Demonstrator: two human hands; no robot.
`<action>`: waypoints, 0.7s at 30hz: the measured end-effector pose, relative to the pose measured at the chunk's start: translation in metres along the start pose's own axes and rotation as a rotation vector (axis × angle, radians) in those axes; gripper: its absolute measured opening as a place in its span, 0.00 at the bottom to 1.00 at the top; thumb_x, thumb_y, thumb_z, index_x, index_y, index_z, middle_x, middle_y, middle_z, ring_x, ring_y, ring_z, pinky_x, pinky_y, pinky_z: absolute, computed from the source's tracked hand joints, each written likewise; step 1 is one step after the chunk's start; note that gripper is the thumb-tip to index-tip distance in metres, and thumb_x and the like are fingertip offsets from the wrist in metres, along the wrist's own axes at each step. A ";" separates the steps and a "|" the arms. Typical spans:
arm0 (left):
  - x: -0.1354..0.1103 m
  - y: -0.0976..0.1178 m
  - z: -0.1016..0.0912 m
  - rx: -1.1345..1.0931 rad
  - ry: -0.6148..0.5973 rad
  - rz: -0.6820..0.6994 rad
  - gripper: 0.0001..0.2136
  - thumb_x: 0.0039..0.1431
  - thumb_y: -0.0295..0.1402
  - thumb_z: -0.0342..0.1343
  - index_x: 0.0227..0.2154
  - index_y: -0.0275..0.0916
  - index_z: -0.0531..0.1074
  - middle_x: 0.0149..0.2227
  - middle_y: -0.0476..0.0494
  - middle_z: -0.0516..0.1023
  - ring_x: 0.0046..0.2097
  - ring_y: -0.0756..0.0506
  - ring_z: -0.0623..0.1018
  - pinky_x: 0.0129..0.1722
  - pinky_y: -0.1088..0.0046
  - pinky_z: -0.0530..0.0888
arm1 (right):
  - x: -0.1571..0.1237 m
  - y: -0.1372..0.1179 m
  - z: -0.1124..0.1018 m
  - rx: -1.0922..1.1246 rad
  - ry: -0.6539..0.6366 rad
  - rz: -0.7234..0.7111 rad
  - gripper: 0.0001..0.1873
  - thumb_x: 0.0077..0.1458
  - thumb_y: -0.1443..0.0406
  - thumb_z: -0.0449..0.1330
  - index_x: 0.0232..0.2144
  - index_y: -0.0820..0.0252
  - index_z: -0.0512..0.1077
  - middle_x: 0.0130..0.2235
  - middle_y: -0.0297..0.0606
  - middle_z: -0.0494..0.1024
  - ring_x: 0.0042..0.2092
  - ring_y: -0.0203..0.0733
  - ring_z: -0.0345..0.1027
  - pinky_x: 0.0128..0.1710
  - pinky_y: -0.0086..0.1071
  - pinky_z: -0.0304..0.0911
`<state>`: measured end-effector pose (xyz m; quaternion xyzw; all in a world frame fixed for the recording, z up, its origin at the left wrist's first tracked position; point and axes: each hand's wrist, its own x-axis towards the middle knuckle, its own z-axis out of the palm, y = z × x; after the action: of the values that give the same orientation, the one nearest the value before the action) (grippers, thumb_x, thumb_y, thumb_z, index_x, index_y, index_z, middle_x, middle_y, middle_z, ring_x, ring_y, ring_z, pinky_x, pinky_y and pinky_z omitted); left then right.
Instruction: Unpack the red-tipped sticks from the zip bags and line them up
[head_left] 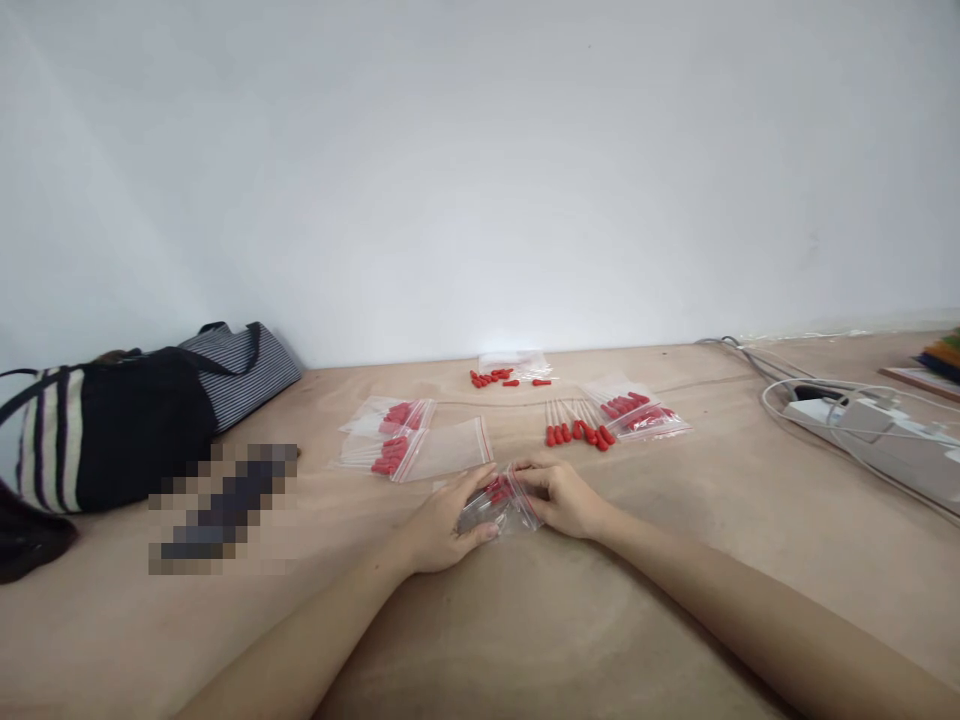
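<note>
Both hands meet at the table's middle on one small clear zip bag (501, 503) holding red-tipped sticks. My left hand (444, 522) pinches the bag's left side, thumb under it. My right hand (561, 497) pinches its top right edge, fingers pressed together. Just beyond lie two filled zip bags (409, 448) at the left. A row of loose red-tipped sticks (576, 430) lies ahead, with another filled bag (637, 411) to their right. Farther back, red caps (496, 377) lie scattered by an empty bag (517, 362).
A striped black, white and grey cloth bag (127, 415) lies at the left by the wall. A blurred dark object (225, 508) sits in front of it. White cables and a power adapter (847, 415) lie at the right, with coloured sheets (937, 362) at the far right edge.
</note>
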<state>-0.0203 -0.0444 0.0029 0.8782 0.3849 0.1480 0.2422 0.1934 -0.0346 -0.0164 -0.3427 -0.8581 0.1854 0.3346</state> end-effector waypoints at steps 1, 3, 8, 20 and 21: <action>0.000 -0.001 0.000 0.003 -0.001 0.005 0.30 0.54 0.39 0.50 0.57 0.40 0.46 0.57 0.42 0.58 0.57 0.43 0.60 0.55 0.62 0.59 | 0.000 0.000 0.001 0.002 -0.027 -0.015 0.12 0.51 0.68 0.55 0.39 0.55 0.72 0.40 0.38 0.72 0.42 0.40 0.63 0.43 0.32 0.58; 0.000 -0.003 0.001 0.012 -0.001 0.011 0.30 0.54 0.39 0.50 0.58 0.41 0.45 0.58 0.42 0.58 0.57 0.42 0.60 0.55 0.62 0.58 | 0.000 -0.001 0.001 -0.018 -0.054 -0.019 0.14 0.51 0.69 0.54 0.41 0.56 0.71 0.40 0.38 0.72 0.43 0.40 0.63 0.43 0.33 0.58; 0.001 -0.005 0.003 0.018 0.004 0.018 0.30 0.54 0.38 0.50 0.57 0.40 0.45 0.57 0.41 0.57 0.57 0.42 0.59 0.55 0.63 0.58 | 0.001 -0.004 0.003 -0.123 -0.048 0.046 0.13 0.52 0.68 0.54 0.41 0.56 0.70 0.38 0.39 0.72 0.42 0.40 0.63 0.41 0.33 0.57; 0.001 -0.003 0.003 -0.012 0.078 -0.014 0.30 0.50 0.39 0.54 0.55 0.40 0.50 0.45 0.43 0.68 0.47 0.43 0.68 0.48 0.63 0.64 | -0.001 0.000 0.002 -0.190 -0.009 0.137 0.10 0.49 0.62 0.57 0.34 0.58 0.72 0.30 0.37 0.68 0.33 0.38 0.60 0.34 0.30 0.55; 0.001 -0.003 0.002 -0.016 0.077 -0.017 0.30 0.50 0.39 0.54 0.55 0.40 0.50 0.46 0.43 0.68 0.48 0.42 0.68 0.49 0.63 0.64 | -0.001 -0.001 0.001 -0.207 -0.026 0.137 0.10 0.49 0.61 0.57 0.34 0.59 0.72 0.30 0.37 0.68 0.33 0.38 0.60 0.34 0.31 0.54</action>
<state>-0.0205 -0.0428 -0.0005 0.8665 0.4002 0.1825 0.2358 0.1927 -0.0360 -0.0171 -0.4308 -0.8515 0.1225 0.2727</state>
